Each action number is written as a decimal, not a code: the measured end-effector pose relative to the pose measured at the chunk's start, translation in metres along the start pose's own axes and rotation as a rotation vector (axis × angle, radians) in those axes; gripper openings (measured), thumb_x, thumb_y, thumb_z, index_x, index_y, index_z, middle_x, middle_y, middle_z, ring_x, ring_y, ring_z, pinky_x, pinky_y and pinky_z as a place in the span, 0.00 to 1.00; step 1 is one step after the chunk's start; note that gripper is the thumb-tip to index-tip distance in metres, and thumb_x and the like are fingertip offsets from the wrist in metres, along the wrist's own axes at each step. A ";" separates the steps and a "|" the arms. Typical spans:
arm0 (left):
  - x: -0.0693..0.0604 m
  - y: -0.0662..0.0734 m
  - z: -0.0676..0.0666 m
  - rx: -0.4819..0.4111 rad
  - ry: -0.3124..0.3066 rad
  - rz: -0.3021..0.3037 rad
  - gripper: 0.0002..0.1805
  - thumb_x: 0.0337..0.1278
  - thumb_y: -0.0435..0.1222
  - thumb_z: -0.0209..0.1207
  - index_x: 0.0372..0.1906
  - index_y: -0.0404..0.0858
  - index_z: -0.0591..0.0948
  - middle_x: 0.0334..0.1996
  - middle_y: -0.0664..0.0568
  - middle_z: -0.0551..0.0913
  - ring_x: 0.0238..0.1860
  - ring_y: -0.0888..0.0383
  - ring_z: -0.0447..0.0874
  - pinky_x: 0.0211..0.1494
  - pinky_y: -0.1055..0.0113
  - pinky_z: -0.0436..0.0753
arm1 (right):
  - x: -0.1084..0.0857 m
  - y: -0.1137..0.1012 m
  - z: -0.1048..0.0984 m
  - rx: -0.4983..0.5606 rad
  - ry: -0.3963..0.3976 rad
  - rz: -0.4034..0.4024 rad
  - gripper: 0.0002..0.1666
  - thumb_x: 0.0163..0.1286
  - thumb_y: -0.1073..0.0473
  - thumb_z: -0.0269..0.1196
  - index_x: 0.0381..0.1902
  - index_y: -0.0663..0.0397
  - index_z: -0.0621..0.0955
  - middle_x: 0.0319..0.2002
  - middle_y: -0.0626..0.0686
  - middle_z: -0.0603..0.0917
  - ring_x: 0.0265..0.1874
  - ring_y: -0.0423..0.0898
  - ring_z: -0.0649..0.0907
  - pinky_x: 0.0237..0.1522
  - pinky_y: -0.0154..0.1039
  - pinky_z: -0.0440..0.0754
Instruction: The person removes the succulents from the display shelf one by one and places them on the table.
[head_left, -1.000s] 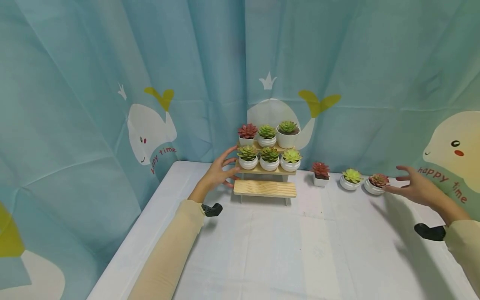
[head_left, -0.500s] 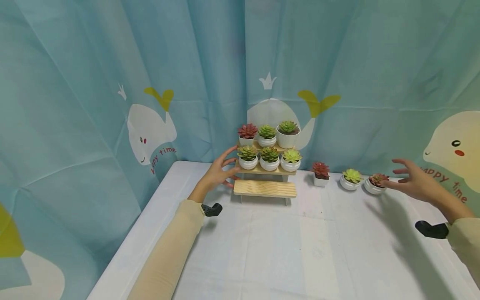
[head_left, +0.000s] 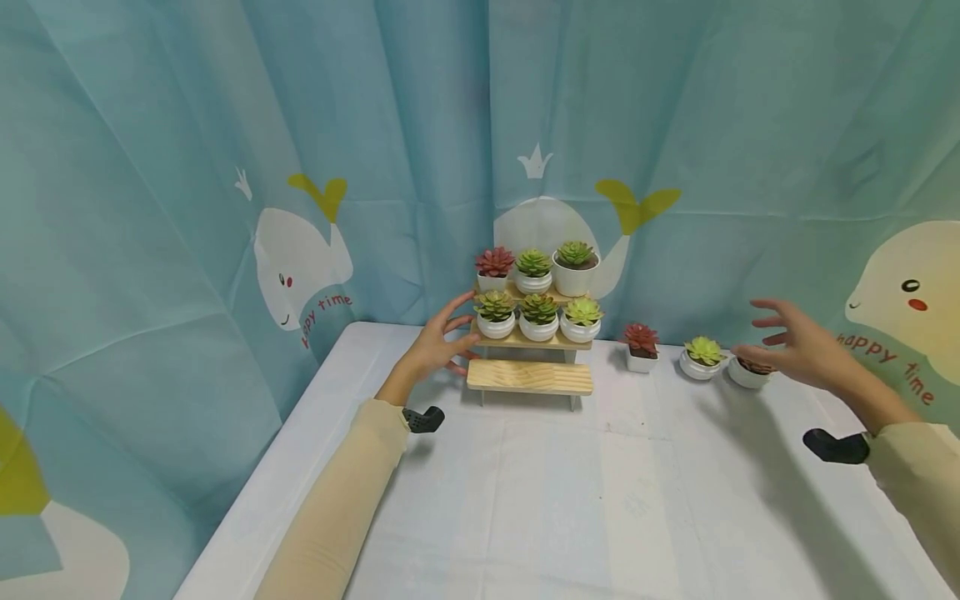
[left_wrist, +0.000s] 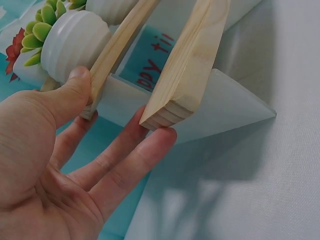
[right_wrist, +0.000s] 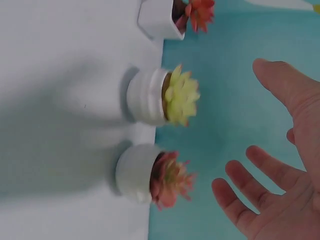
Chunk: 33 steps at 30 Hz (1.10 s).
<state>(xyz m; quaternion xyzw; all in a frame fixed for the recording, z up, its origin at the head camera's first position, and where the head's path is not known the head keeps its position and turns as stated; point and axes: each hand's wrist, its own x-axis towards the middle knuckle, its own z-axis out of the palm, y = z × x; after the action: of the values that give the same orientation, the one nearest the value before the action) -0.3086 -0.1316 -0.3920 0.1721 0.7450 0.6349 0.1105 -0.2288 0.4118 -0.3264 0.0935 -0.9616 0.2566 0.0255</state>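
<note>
My left hand [head_left: 435, 342] holds the left end of a tiered wooden plant stand [head_left: 528, 377]. In the left wrist view, the thumb lies against the middle board [left_wrist: 117, 45] and fingertips touch the lower board [left_wrist: 185, 65]. My right hand [head_left: 806, 350] hovers with spread fingers and holds nothing. Below it, a reddish succulent in a round white pot [head_left: 748, 377] is partly hidden in the head view. In the right wrist view, this reddish succulent [right_wrist: 170, 180] and a yellow-green potted succulent [right_wrist: 182, 97] sit apart from the fingers.
Several potted succulents fill the top and middle tiers, among them a red one [head_left: 495, 262] and a larger green one [head_left: 576, 271]. The lowest board is bare. A red succulent in a square pot [head_left: 641, 346] stands right of the stand. A curtain [head_left: 420, 125] hangs behind the table.
My right hand has moved left and slightly up, now covering much of the reddish succulent in the head view. My left hand and the stand have stayed still.
</note>
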 end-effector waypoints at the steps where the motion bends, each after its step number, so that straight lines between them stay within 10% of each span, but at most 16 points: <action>1: 0.000 0.000 0.000 -0.002 0.000 0.000 0.42 0.72 0.36 0.63 0.81 0.65 0.57 0.79 0.40 0.59 0.64 0.34 0.78 0.37 0.37 0.88 | 0.001 -0.003 0.001 0.001 -0.002 -0.004 0.55 0.72 0.44 0.69 0.79 0.66 0.53 0.66 0.79 0.68 0.59 0.77 0.74 0.48 0.71 0.80; 33: -0.002 0.002 0.000 -0.009 -0.002 0.004 0.42 0.73 0.34 0.62 0.81 0.65 0.57 0.79 0.39 0.58 0.53 0.28 0.83 0.35 0.40 0.89 | 0.030 -0.079 0.054 0.270 0.040 -0.134 0.49 0.72 0.48 0.70 0.79 0.59 0.58 0.70 0.69 0.71 0.62 0.69 0.77 0.56 0.67 0.79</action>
<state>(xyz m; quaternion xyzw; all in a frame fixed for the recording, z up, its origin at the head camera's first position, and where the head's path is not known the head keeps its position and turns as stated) -0.3070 -0.1322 -0.3901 0.1738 0.7417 0.6382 0.1110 -0.2433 0.3131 -0.3317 0.1549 -0.9093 0.3830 0.0489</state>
